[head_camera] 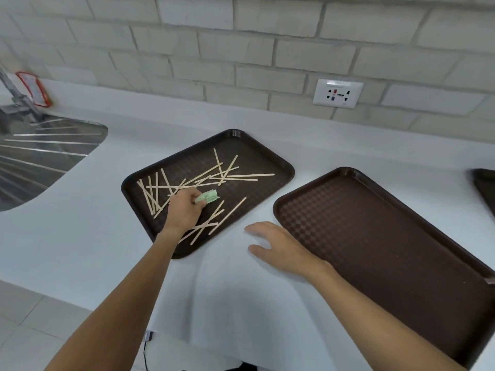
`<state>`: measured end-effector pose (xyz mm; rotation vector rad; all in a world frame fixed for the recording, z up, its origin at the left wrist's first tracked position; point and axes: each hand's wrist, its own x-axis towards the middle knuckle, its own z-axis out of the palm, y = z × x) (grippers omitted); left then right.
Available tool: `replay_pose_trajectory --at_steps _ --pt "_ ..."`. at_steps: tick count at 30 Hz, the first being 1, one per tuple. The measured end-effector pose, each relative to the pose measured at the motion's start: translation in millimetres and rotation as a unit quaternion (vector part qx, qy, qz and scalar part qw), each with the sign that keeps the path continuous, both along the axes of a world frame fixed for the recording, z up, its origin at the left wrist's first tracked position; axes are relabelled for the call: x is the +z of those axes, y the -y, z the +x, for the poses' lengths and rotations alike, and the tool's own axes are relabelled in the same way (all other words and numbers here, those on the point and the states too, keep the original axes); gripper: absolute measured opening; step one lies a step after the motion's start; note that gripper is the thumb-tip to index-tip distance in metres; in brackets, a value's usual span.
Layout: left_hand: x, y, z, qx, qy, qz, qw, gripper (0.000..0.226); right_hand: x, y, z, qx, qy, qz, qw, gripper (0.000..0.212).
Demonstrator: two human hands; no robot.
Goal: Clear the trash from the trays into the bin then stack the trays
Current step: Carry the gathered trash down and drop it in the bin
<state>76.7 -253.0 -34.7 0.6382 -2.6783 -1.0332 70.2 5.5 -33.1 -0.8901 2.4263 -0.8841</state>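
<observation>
A dark brown tray [257, 153] lies on the white counter with several wooden stir sticks [241, 176] scattered across it. My left hand [184, 207] is over this tray, its fingers curled round a small green paper packet [209, 196]. A second brown tray [375, 236] lies to the right with nothing on it. My right hand [278, 245] hovers with relaxed fingers over the counter between the two trays, holding nothing.
A steel sink drainboard [45, 153] and tap are at the far left. A third tray's corner [484, 186] shows at the right edge. A wall socket [338, 93] sits on the brick wall behind. The counter's front edge runs near my forearms.
</observation>
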Motion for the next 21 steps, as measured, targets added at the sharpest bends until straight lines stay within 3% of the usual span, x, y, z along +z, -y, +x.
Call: replay_pose_trajectory --at_steps 3,8,14,21 --pt "14.6 -25.3 7.5 -0.059 -0.025 0.088 0.994 0.005 15.0 -17.5 0.9 -0.129 0.104 -0.141 0.976 0.042" --pt "32.5 -106.0 12.8 -0.239 0.010 0.156 0.958 0.005 34.7 -74.4 14.6 -0.254 0.111 -0.251 0.928 0.041" --pt "42.4 -243.2 15.9 -0.388 0.026 0.156 0.908 0.004 40.5 -182.7 61.4 -0.352 0.070 -0.273 0.892 0.038" --pt "37.8 -448.0 71.6 -0.531 0.042 0.186 0.826 0.005 33.9 -358.7 163.4 -0.484 0.008 -0.281 0.829 0.012"
